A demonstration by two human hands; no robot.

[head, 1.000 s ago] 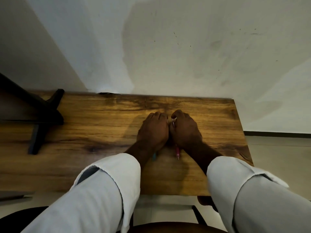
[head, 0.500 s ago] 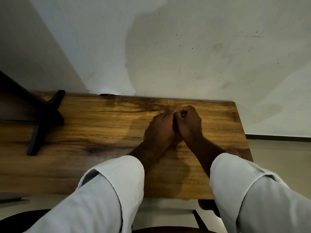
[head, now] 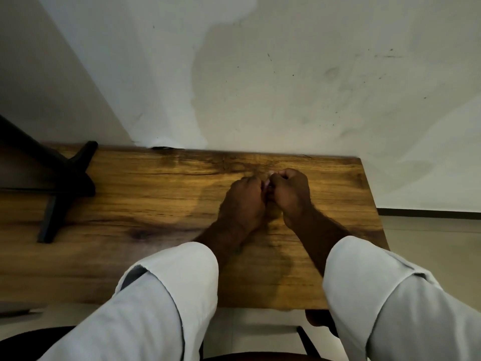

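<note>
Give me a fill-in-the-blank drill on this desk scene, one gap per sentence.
1. The left hand and the right hand meet over a ____ table.
2. The fingers of both hands are ____, not straight.
3. The black stand sits on the table to the ____ of the hands.
4. Both sleeves are ____ in colour.
Missing words: wooden; curled; left; white.

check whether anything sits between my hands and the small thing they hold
Nothing visible does. The left hand and right hand are curled against each other round the small item, of which only a pale sliver shows. The black stand sits apart at the table's left end.
</note>
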